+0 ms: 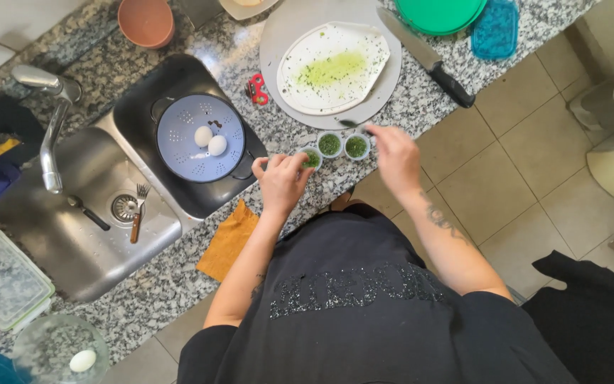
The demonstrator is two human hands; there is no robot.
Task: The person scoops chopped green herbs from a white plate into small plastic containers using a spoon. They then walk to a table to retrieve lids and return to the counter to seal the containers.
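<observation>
A granite counter (179, 277) fills the view from above, with a steel sink (72, 235) set into it on the left. Beside the sink, a dark basin holds a pale blue colander (186, 121) with two white eggs (210, 141) in it. Further back sits a round grey board (385, 85) carrying a white cutting sheet (307, 78) smeared green with chopped herbs. A black-handled knife (428, 60) lies across the board's right edge. At the counter's front edge stand three small white cups (330, 144) in a row, each filled with chopped herbs. The left hand (282, 181) wraps around the leftmost cup, fingers closed on it. The right hand (396, 156) reaches toward the rightmost cup, its fingers pinched on a small dark utensil (353, 124), probably a spoon. The step in hand looks like portioning the herbs into the cups. A next move would likely need a steady cup and a careful tip of the utensil, so that nothing spills on the counter.
</observation>
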